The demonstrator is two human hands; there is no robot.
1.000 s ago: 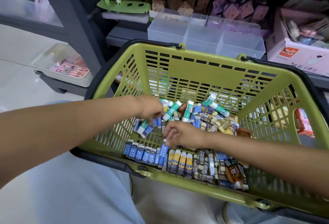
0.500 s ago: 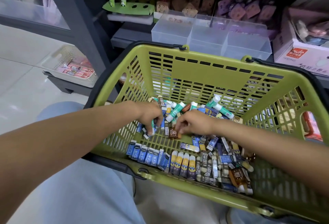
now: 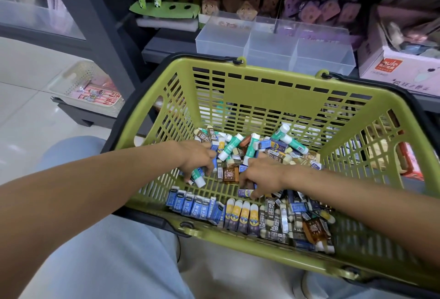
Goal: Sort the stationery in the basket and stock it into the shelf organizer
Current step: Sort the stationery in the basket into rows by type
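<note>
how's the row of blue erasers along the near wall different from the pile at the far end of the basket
The blue erasers stand side by side in a neat line, all one kind; the far pile is a loose jumble lying at all angles. The pile mixes green-and-white glue sticks, brown and blue packets; the row is uniformly blue. Both lie inside the green basket, and neither has reached the clear shelf organizer.

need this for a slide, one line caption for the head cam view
Both hands sort stationery in a green basket: left hand holds a glue stick, right hand picks among erasers.
</note>
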